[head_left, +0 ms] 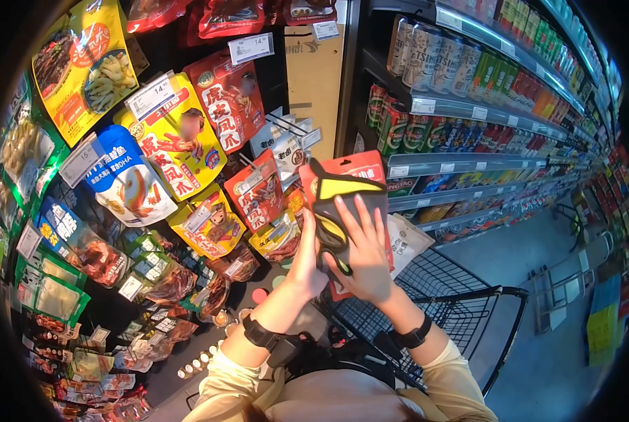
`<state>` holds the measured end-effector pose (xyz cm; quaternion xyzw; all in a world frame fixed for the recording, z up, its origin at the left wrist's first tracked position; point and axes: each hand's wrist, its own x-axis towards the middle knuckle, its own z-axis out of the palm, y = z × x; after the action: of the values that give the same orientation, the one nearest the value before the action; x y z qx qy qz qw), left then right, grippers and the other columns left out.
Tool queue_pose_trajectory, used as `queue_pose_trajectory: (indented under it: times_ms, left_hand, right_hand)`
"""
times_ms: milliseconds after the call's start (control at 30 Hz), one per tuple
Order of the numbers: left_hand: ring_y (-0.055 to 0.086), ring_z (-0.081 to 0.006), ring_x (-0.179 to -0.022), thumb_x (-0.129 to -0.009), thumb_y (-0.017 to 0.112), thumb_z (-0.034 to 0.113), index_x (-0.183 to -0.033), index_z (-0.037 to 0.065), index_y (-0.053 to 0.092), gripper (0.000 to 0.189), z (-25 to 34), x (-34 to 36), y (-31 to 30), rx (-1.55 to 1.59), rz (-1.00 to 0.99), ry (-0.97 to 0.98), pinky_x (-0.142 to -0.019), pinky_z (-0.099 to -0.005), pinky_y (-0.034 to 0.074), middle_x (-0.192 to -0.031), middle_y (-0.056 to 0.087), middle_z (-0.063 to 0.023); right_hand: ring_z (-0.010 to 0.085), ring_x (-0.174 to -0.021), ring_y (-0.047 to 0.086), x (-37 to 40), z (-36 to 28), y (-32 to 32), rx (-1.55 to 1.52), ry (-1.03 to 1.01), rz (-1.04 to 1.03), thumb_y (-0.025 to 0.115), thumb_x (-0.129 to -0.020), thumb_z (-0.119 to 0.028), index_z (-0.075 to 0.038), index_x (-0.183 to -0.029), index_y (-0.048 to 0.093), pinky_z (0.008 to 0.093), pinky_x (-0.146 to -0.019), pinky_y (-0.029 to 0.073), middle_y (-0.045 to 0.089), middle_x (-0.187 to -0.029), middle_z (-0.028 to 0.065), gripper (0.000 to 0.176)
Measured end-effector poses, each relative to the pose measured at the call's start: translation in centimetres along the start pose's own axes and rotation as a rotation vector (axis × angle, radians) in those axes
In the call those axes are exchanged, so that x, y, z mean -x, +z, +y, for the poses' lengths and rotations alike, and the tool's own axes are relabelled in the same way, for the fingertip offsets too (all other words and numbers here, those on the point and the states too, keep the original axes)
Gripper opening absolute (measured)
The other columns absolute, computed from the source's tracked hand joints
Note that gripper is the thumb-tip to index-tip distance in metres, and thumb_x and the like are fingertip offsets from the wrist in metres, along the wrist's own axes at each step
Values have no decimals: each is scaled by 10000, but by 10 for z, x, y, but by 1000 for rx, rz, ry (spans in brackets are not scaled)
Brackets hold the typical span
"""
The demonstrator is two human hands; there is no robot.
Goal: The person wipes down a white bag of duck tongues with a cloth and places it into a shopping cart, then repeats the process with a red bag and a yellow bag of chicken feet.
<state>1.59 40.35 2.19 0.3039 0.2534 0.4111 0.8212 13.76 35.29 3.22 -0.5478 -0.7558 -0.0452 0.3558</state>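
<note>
In front of my chest is a red snack packet (333, 169) with a hang hole in its top edge. Across its front lies a black-and-yellow piece (342, 186) that looks like fabric; its kind cannot be made out. My right hand (362, 257) rests flat on this piece with its fingers spread; the thumb is mostly hidden. My left hand (309, 259) holds the packet and piece along their left edge, fingers together and pointing up. Each wrist wears a black band. Similar red packets (224, 102) hang close by on the left.
Yellow snack bags (182, 137) and other packets hang on hooks with price tags (251, 48) at left. A black wire shopping cart (462, 309) stands below my right arm. Shelves of drink cans (437, 60) curve along the right. A folded metal trolley (557, 281) stands farther right.
</note>
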Motion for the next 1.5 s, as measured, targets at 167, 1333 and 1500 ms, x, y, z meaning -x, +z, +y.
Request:
queue_pose_trajectory:
  times_ms: [167, 1333, 1500]
  left_hand:
    - [535, -244, -1200, -946, 327, 648, -1389, 96, 407, 712, 23, 3, 1, 164, -21, 48, -974, -395, 464, -1339, 522, -120]
    - [492, -199, -1243, -1005, 317, 515, -1414, 84, 369, 597, 17, 5, -2, 90, -62, -137, -1027, -363, 414, -1389, 480, -75]
    - [553, -236, -1178, -1029, 410, 308, -1347, 43, 414, 414, 31, -12, -33, 218, -222, 99, -981, -391, 478, -1335, 513, -118]
  right_hand:
    - [322, -1371, 344, 9, 3, 3, -43, -124, -147, 693, -782, -248, -120, -1197, 616, 555, -1123, 206, 431, -1454, 80, 441]
    - [343, -1417, 241, 0, 4, -8, 83, -94, -127, 710, -770, -209, -68, -1324, 512, 563, -1121, 203, 337, -1507, 109, 605]
    - [355, -1420, 238, 24, 16, -3, -96, 77, -39, 788, -676, -161, -79, -1378, 468, 541, -1143, 175, 313, -1518, 129, 775]
